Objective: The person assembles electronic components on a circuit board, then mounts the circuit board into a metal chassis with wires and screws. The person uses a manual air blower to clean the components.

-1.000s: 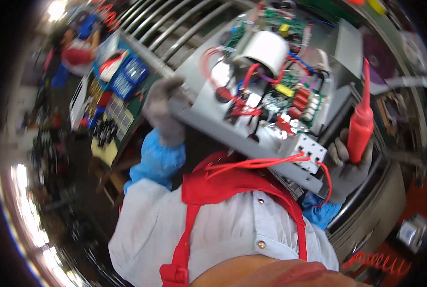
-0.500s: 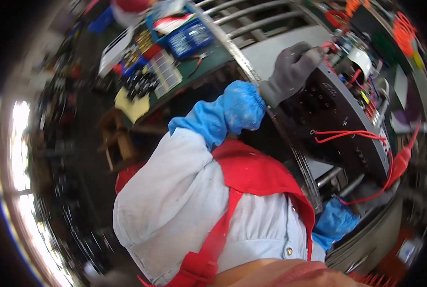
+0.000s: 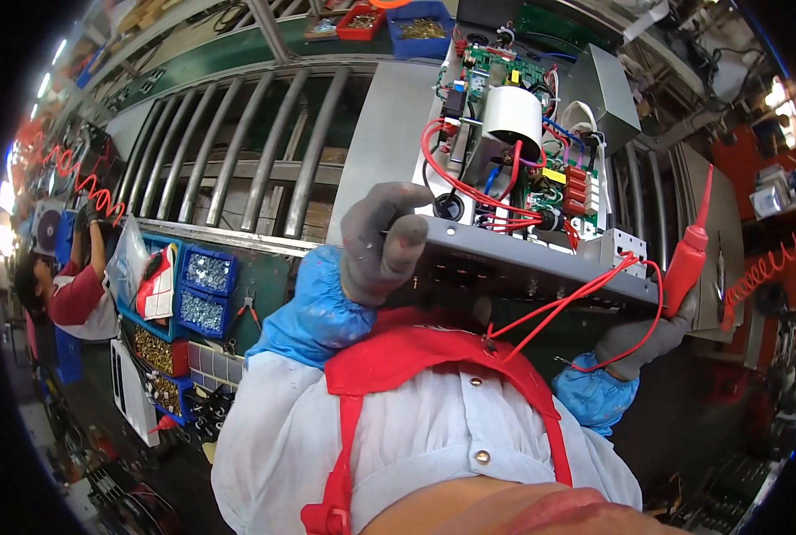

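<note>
An uncovered electrical unit (image 3: 456, 239) lies before me, its dark panel facing me; green circuit boards and a large white cylinder (image 3: 512, 114) show inside. My left hand (image 3: 382, 241), in a grey glove, curls its fingers at the unit's left front corner. At the right end of the panel is my right hand (image 3: 655, 343), also gloved. Its fingers are closed at the base of a red bottle (image 3: 686, 260) with a long pointed nozzle; the panel and bottle partly hide them. Red leads (image 3: 563, 308) loop out from the panel's right side.
Metal rollers (image 3: 237, 160) run along the far left, beside a grey board (image 3: 375, 134). Blue bins of small metal parts (image 3: 209, 272) and red-handled pliers (image 3: 248, 312) lie on the green bench. Another person (image 3: 77, 290) works at far left. Red coiled hose (image 3: 768, 263) hangs at right.
The view has swung round, and the unit now lies nearly level across it. My left hand stays at its corner. My right hand, mostly hidden before, now shows beside the red bottle.
</note>
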